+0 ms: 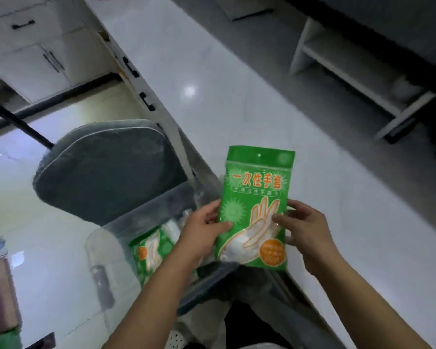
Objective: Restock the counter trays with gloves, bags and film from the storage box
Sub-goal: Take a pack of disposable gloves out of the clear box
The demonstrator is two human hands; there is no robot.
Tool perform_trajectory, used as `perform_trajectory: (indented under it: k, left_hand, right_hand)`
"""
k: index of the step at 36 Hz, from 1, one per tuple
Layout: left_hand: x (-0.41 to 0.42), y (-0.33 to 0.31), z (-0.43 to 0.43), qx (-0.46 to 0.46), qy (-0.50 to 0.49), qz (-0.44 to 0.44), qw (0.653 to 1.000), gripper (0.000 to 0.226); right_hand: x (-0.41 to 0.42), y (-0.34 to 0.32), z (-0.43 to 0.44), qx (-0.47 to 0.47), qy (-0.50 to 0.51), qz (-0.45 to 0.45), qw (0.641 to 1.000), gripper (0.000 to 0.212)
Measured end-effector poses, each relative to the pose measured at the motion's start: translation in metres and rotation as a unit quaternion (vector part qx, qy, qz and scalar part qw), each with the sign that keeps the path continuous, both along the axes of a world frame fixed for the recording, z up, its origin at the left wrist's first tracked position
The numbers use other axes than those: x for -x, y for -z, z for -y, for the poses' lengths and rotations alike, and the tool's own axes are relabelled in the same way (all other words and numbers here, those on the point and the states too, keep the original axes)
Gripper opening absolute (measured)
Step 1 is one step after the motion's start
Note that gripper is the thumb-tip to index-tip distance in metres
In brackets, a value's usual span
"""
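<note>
Over the counter's near edge, both hands hold one green glove pack (256, 210) upright, face toward the camera. Left hand (202, 233) pinches its left side, thumb on the front; right hand (305, 233) grips the right side, fingers wrapped behind. Pack is lifted, likely not resting on the counter (237, 96), lower edge hanging just past that edge, above the box (141, 248). Two-handed hold probably keeps the floppy pack flat for carrying or checking the label.

Box sits beside the counter edge, below the hands, on what looks like a stool or seat; a grey cushion or lid (106, 167) leans behind it. Second pack (149, 250) lies inside the box, with pale rolls or bags beside it, too blurred to name.

Trays: none clearly seen. White shelf unit (350, 71) at the counter's far right edge may be the target, cannot tell. Right fingers behind the pack are hidden. Box's near wall is covered by the left forearm. Small print on pack unreadable. Frame is dim and smeared.
</note>
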State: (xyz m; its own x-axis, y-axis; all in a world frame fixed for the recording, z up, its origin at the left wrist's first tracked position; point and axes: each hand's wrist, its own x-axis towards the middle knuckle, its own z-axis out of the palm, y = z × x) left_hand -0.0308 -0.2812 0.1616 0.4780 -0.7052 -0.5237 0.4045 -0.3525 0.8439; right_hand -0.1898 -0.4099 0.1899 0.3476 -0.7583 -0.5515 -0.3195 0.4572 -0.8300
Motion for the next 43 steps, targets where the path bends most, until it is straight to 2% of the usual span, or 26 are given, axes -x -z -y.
perform_trajectory:
  k: [5, 9, 12, 17, 19, 21, 22, 24, 27, 31, 34, 37, 40, 41, 43]
  left_hand:
    - [0.024, 0.013, 0.095, -0.031, 0.117, 0.069, 0.99, 0.055]
    - [0.042, 0.027, 0.13, -0.049, 0.191, 0.126, 0.972, 0.054]
    - [0.049, 0.03, 0.14, -0.066, 0.214, 0.175, 0.959, 0.052]
    - [0.047, 0.024, 0.137, -0.073, 0.237, 0.244, 0.938, 0.048]
    - [0.042, 0.022, 0.127, -0.073, 0.214, 0.218, 0.949, 0.049]
    - [0.031, 0.022, 0.108, -0.062, 0.142, 0.159, 0.975, 0.04]
    - [0.024, 0.023, 0.095, -0.054, 0.095, 0.13, 0.985, 0.035]
    - [0.005, 0.028, 0.063, -0.055, 0.012, 0.094, 0.994, 0.027]
    - [-0.024, 0.048, 0.002, -0.13, -0.049, 0.093, 0.986, 0.022]
    - [-0.058, 0.1, -0.083, -0.287, -0.087, 0.075, 0.951, 0.022]
    - [-0.071, 0.144, -0.136, -0.366, -0.101, 0.041, 0.924, 0.034]
    - [-0.076, 0.188, -0.167, -0.399, -0.111, -0.026, 0.91, 0.041]
    - [-0.076, 0.224, -0.182, -0.409, -0.091, -0.082, 0.904, 0.038]
    - [-0.076, 0.234, -0.185, -0.414, -0.088, -0.092, 0.901, 0.038]
    - [-0.078, 0.255, -0.187, -0.413, -0.104, -0.115, 0.897, 0.043]
  right_hand:
    - [0.042, 0.005, 0.042, 0.016, 0.092, -0.034, 0.995, 0.039]
    - [0.07, 0.013, 0.06, -0.011, 0.148, -0.054, 0.987, 0.025]
    - [0.082, 0.017, 0.062, -0.025, 0.163, -0.071, 0.984, 0.011]
    - [0.085, 0.013, 0.055, -0.013, 0.137, -0.088, 0.986, 0.012]
    - [0.083, 0.008, 0.05, 0.028, 0.114, -0.132, 0.984, 0.036]
    - [0.077, -0.002, 0.04, 0.124, 0.059, -0.196, 0.971, 0.053]
    - [0.073, -0.008, 0.033, 0.179, 0.021, -0.21, 0.961, 0.055]
    - [0.059, -0.015, 0.014, 0.248, -0.061, -0.177, 0.95, 0.052]
    - [0.027, -0.016, -0.019, 0.26, -0.204, -0.098, 0.939, 0.044]
    - [-0.021, 0.009, -0.065, 0.275, -0.421, -0.089, 0.86, 0.047]
    - [-0.048, 0.056, -0.096, 0.253, -0.518, -0.12, 0.808, 0.047]
    - [-0.061, 0.115, -0.118, 0.262, -0.612, -0.239, 0.707, 0.053]
    - [-0.055, 0.16, -0.124, 0.215, -0.694, -0.338, 0.598, 0.058]
    - [-0.052, 0.172, -0.123, 0.198, -0.71, -0.353, 0.576, 0.061]
    - [-0.046, 0.188, -0.119, 0.186, -0.72, -0.369, 0.557, 0.067]
